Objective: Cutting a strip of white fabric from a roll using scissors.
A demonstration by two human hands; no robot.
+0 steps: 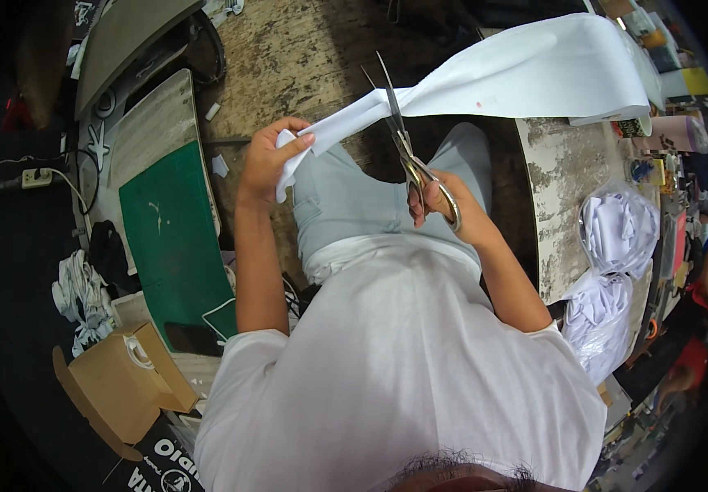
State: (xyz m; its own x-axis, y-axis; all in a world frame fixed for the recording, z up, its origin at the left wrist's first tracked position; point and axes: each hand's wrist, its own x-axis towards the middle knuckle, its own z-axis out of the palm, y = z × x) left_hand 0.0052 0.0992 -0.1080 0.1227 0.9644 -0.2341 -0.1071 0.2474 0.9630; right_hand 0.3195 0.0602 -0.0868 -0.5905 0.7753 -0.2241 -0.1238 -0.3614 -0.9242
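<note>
My left hand (273, 162) is closed on the folded end of a long white fabric piece (518, 70), which stretches above my lap to the upper right. My right hand (440, 205) grips a large pair of metal scissors (406, 148) by the handles. The blades point up and are parted, lying at the narrow folded part of the fabric, right of my left hand; whether they bite into it I cannot tell. My legs in pale trousers show below the fabric.
A bench with a green mat (169, 230) and an open cardboard box (124, 369) are at my left. A worn board (551, 164) at my right holds two bagged white bundles (616, 225). People in red (707, 271) are at the far right edge.
</note>
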